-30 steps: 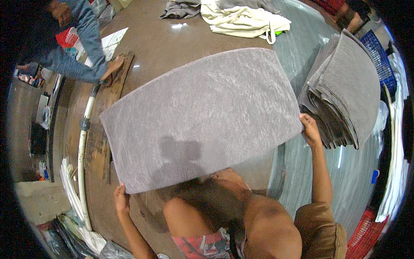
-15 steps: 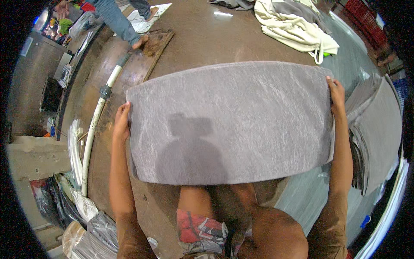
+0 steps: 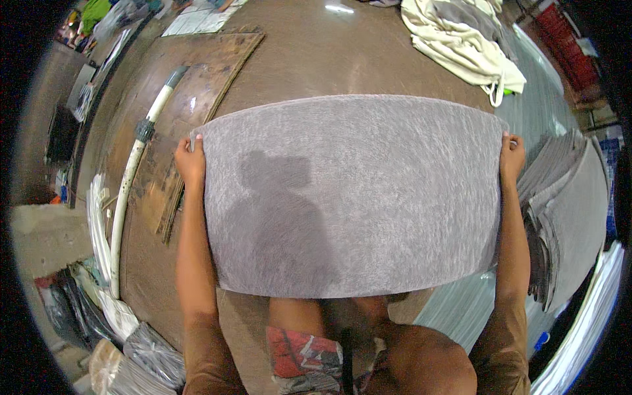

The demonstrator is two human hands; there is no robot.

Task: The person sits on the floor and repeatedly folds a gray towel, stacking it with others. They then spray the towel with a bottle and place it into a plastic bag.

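Note:
A wide grey cloth (image 3: 368, 197) with a short plush nap is stretched between my two hands above my knees. My left hand (image 3: 190, 161) pinches its upper left corner, thumb on the front face. At the opposite upper corner, my right hand (image 3: 512, 158) grips the edge in the same way. The front face hangs fairly flat, and a dark shadow falls on its left half. Whatever lies behind the cloth is hidden. Right beside my right forearm stands a pile of similar folded grey cloths (image 3: 573, 217).
Cream and grey fabric (image 3: 454, 46) lies heaped at the far right. A white pipe (image 3: 130, 178) and a worn wooden board (image 3: 197, 85) lie on the left. Plastic-wrapped bundles (image 3: 155, 352) sit at the lower left, and a red crate (image 3: 566, 46) stands far right.
Both hands have shifted their hold on the cloth's side edges toward the upper corners, and its face hangs a little lower. The other person's legs at the far left have mostly gone out of view.

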